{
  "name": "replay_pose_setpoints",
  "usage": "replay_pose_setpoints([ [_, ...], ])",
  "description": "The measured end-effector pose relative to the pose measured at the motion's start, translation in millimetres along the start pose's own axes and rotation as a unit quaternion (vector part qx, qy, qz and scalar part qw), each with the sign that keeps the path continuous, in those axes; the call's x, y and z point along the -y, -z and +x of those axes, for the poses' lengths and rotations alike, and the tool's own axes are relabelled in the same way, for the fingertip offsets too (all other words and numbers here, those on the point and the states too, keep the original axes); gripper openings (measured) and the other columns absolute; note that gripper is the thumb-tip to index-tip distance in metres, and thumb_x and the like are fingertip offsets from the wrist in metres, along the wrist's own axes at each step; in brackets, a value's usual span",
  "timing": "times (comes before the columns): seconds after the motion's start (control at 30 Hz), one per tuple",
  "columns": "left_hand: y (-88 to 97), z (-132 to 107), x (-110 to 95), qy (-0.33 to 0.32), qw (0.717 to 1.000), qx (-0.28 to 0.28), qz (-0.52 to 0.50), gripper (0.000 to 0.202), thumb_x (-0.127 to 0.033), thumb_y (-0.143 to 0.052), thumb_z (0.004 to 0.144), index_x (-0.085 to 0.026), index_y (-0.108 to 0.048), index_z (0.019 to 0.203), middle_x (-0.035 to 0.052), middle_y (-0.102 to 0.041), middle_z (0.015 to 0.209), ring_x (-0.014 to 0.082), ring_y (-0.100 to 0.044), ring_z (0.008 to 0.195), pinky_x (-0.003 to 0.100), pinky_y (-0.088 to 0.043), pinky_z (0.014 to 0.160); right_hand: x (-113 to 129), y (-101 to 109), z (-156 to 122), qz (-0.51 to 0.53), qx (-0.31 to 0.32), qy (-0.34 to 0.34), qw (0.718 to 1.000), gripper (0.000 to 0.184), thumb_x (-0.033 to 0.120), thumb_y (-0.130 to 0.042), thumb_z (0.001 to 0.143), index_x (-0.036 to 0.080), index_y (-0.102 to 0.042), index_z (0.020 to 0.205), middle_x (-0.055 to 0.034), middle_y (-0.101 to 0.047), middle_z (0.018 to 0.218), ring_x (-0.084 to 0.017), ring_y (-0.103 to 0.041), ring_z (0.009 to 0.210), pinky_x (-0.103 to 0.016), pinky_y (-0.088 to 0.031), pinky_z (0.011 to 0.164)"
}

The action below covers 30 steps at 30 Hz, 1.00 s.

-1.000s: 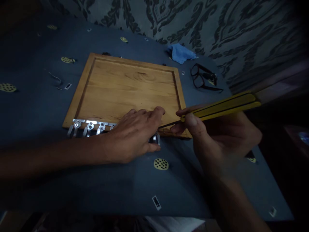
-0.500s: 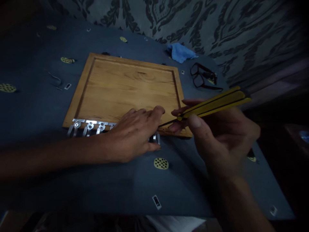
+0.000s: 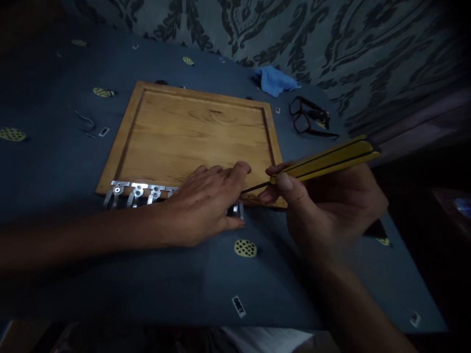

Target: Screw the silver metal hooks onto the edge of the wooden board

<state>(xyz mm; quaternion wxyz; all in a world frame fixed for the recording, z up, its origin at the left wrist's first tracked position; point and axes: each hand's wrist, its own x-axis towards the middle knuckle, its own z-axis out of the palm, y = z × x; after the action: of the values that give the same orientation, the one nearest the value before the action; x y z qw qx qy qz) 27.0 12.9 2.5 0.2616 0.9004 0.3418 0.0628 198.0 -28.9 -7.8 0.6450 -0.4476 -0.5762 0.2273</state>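
A framed wooden panel (image 3: 198, 132) lies flat on the table, with a metal hook rail (image 3: 142, 190) along its near edge. My left hand (image 3: 206, 201) is closed over the rail's right part, fingers on the panel and thumb in front of the edge by the end hook; it hides several hooks. My right hand (image 3: 324, 206) grips a screwdriver (image 3: 327, 162) by its yellow and black handle. The screwdriver slants down to the left, its shaft reaching the rail's right end beside my left hand. Its tip is hidden or too dark to make out.
A pair of dark-framed glasses (image 3: 302, 117) lies right of the panel, near a blue cloth (image 3: 275, 81) by the patterned wall covering (image 3: 250, 29). A thin curved strand (image 3: 85, 118) lies left of the panel. The blue tablecloth (image 3: 154, 284) runs to the near edge.
My right thumb and fingers have shifted slightly left along the screwdriver handle, toward the shaft, and the wrist has dropped a little. My left hand and the panel hold almost the same place.
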Motion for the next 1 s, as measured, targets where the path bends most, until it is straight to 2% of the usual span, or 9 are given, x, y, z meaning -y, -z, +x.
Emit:
replay_pose_setpoints([
  [0.13,-0.5,-1.2,1.7,-0.002,1.0,0.005,-0.007,0.057,-0.033,-0.079,0.087,-0.019,-0.043,0.128,0.0099,-0.069,0.121,0.0278,-0.064,0.115,0.037,-0.047,0.093,0.0,4.6,2.9,-0.006,-0.054,0.03,0.998,0.015,0.018,-0.087,0.079,0.026,-0.077,0.087,0.005,-0.076,0.078,-0.01,-0.068,0.048,-0.021,-0.057,0.043],
  [0.2,-1.0,-1.8,2.1,-0.003,1.0,0.006,-0.01,0.058,-0.033,-0.079,0.087,-0.018,-0.044,0.13,0.0103,-0.069,0.121,0.0281,-0.064,0.116,0.037,-0.047,0.093,0.5,7.1,4.0,-0.008,-0.061,0.033,0.998,0.018,0.018,-0.087,0.079,0.027,-0.078,0.092,0.0047,-0.076,0.081,-0.01,-0.067,0.047,-0.022,-0.054,0.04],
  [0.33,-1.2,-2.3,1.6,-0.003,1.0,0.003,-0.008,0.059,-0.032,-0.079,0.087,-0.018,-0.044,0.133,0.0106,-0.068,0.123,0.0285,-0.064,0.117,0.038,-0.047,0.094,1.4,8.2,2.9,-0.04,-0.034,0.042,0.998,0.022,0.016,-0.087,0.077,0.029,-0.08,0.093,0.0046,-0.076,0.077,-0.012,-0.067,0.049,-0.024,-0.057,0.043],
  [0.57,-2.7,-2.8,2.7,-0.01,1.0,-0.008,-0.01,0.061,-0.033,-0.079,0.087,-0.018,-0.044,0.135,0.0098,-0.068,0.121,0.0276,-0.065,0.114,0.039,-0.047,0.094,4.6,5.7,-0.2,-0.073,-0.019,0.032,0.997,0.012,0.024,-0.087,0.08,0.026,-0.078,0.088,0.0033,-0.076,0.078,-0.013,-0.071,0.058,-0.026,-0.061,0.05],
  [0.73,-2.5,-1.4,1.6,-0.007,1.0,-0.006,0.0,0.062,-0.034,-0.078,0.088,-0.018,-0.043,0.136,0.0109,-0.069,0.123,0.0282,-0.065,0.116,0.04,-0.048,0.096,3.7,5.9,-0.6,-0.053,-0.01,0.004,0.999,0.014,0.028,-0.087,0.081,0.025,-0.075,0.088,0.0035,-0.075,0.077,-0.014,-0.07,0.054,-0.026,-0.061,0.047],
  [1.0,-1.4,-1.5,1.5,-0.009,1.0,-0.005,-0.004,0.058,-0.034,-0.077,0.088,-0.019,-0.043,0.133,0.012,-0.069,0.125,0.029,-0.065,0.116,0.041,-0.05,0.096,7.0,5.2,-3.0,-0.044,0.004,-0.005,0.999,0.014,0.023,-0.087,0.08,0.024,-0.077,0.089,0.0012,-0.077,0.083,-0.015,-0.072,0.056,-0.028,-0.065,0.05],
])
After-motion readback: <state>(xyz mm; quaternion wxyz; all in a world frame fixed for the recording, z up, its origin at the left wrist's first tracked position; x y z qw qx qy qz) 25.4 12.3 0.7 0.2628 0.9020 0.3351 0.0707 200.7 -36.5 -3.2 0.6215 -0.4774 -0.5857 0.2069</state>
